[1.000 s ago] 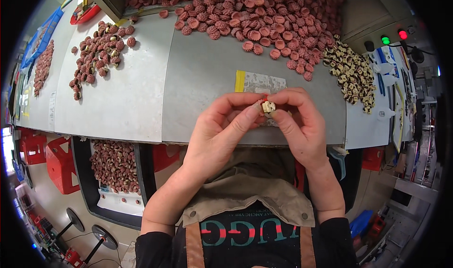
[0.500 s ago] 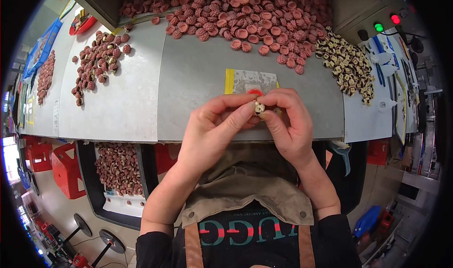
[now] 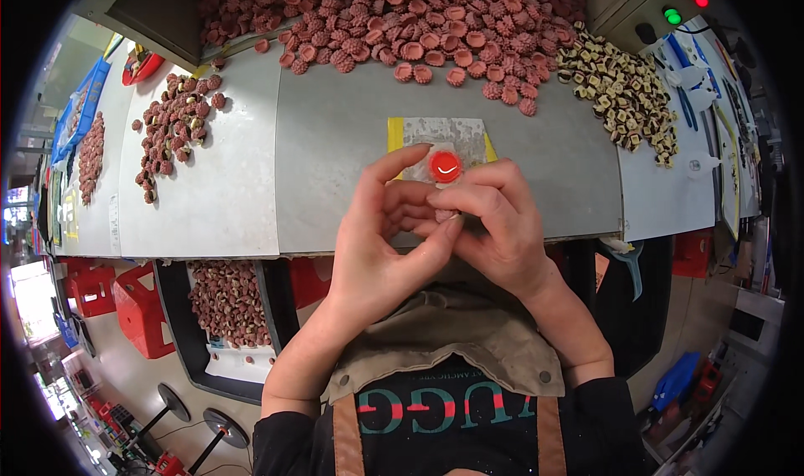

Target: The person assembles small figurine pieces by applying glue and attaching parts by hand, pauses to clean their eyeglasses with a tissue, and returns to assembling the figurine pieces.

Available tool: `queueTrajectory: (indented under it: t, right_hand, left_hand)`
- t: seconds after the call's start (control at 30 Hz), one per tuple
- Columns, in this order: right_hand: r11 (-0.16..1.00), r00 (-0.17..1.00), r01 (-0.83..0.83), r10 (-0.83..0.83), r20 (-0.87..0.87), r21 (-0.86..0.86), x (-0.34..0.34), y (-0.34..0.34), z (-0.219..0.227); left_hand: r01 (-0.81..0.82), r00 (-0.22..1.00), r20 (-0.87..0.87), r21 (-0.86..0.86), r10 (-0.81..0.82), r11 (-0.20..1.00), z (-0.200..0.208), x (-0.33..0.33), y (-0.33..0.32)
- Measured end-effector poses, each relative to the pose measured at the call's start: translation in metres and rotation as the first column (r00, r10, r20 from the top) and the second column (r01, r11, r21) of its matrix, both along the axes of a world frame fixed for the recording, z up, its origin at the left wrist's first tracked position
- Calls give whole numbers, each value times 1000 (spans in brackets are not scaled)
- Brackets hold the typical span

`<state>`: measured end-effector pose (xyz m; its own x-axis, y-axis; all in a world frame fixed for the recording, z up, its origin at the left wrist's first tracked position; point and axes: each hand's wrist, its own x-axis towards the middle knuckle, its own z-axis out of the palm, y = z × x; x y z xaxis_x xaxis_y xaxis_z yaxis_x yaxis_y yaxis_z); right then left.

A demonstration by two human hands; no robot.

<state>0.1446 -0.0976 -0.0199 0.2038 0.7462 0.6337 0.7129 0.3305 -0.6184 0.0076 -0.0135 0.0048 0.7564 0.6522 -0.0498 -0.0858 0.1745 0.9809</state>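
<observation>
My left hand (image 3: pixel 373 229) and my right hand (image 3: pixel 501 229) meet above the front edge of the grey table. A small pink bumpy piece (image 3: pixel 445 215), mostly hidden by fingers, is held between them. My left thumb presses against it, with the left index finger raised away and the other fingers curled behind. Right thumb and fingers pinch it from the other side. Just beyond the fingertips sits a bright red round cap-like thing (image 3: pixel 445 166) on a pale sheet (image 3: pixel 427 129) with yellow tape at its edges.
A big heap of pink bumpy cups (image 3: pixel 419 36) covers the back. Cream-and-dark small blocks (image 3: pixel 628 95) are piled right; filled pink pieces (image 3: pixel 176 124) lie left. Below the table are a black bin (image 3: pixel 180 342) with more pieces and a red stool (image 3: pixel 138 313).
A cream-and-dark piece showed between both hands' fingertips; now a pink bumpy surface shows there. The left index finger has lifted, the hands came slightly nearer, and the red round thing is uncovered.
</observation>
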Motion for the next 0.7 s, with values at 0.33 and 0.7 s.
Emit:
queueTrajectory:
  t: [0.33,0.7]
  right_hand:
    - [997,996,76,-76,48,18,4,2,-11]
    - [999,997,52,-52,56,-11,-3,2,-5]
  left_hand:
    - [-27,1000,-4,263,29,964,-21,3,-6]
    - [-13,1000,-9,218,15,976,-15,-1,0]
